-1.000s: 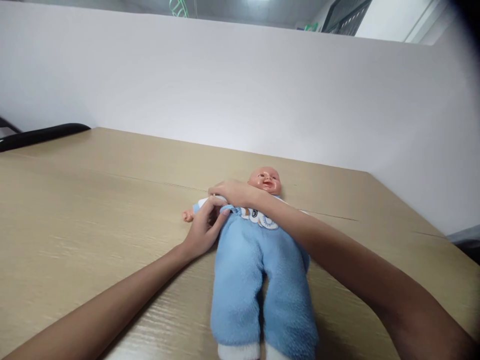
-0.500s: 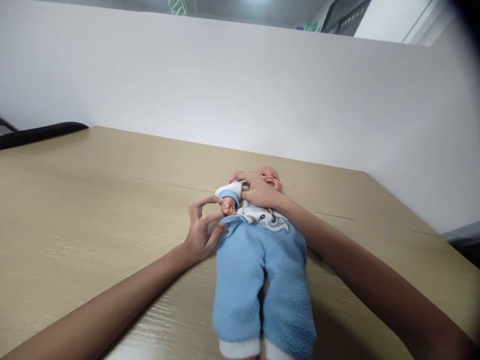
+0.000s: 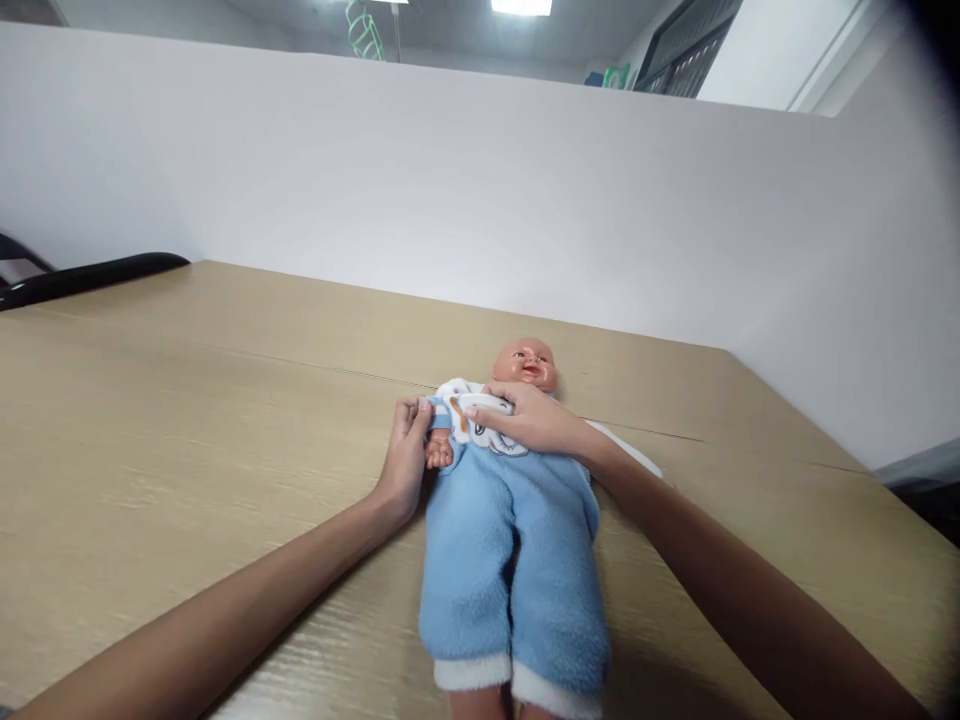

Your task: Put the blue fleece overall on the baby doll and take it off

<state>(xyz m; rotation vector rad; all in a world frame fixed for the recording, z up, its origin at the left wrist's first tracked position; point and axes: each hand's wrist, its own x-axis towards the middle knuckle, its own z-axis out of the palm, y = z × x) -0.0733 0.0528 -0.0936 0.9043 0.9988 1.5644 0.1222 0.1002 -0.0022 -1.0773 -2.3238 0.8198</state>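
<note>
A baby doll (image 3: 529,362) lies on its back on the wooden table (image 3: 187,420), head away from me. It wears fluffy blue trousers (image 3: 510,560) with white cuffs and a white top with a blue print. My left hand (image 3: 406,458) pinches the blue cuff of the doll's sleeve (image 3: 437,412), just above its small hand. My right hand (image 3: 525,418) lies across the doll's chest, fingers closed on the white top.
A white partition wall (image 3: 480,200) runs along the far edge and the right side of the table. A black chair back (image 3: 90,275) shows at the far left. Ceiling lights appear above the wall.
The doll's arm has come down along its side from being raised over the chest. My left hand has closed on the sleeve cuff, and my right hand has slid down onto the chest.
</note>
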